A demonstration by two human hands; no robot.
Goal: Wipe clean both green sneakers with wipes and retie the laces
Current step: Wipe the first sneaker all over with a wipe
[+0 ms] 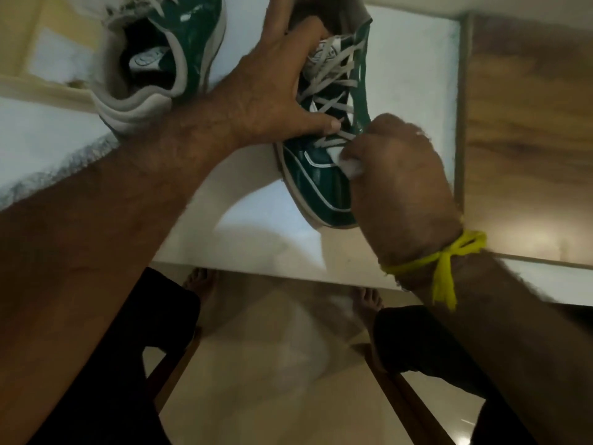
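Two green sneakers with white laces lie on a white table [250,239]. The right sneaker [316,191] points its toe toward me near the table's front edge. My left hand [272,94] grips it across the laces, thumb on the lower eyelets and fingers round its far side. My right hand [401,175] holds a crumpled white wipe [348,163] against the sneaker's toe side. The left sneaker [167,59] sits at the back left, heel toward me, laces loose, untouched.
The white table ends at a front edge [256,274] close to my body. A wooden surface [529,123] lies to the right. Below the edge I see my dark-trousered legs, bare feet and a pale floor. A yellow thread is tied on my right wrist [449,264].
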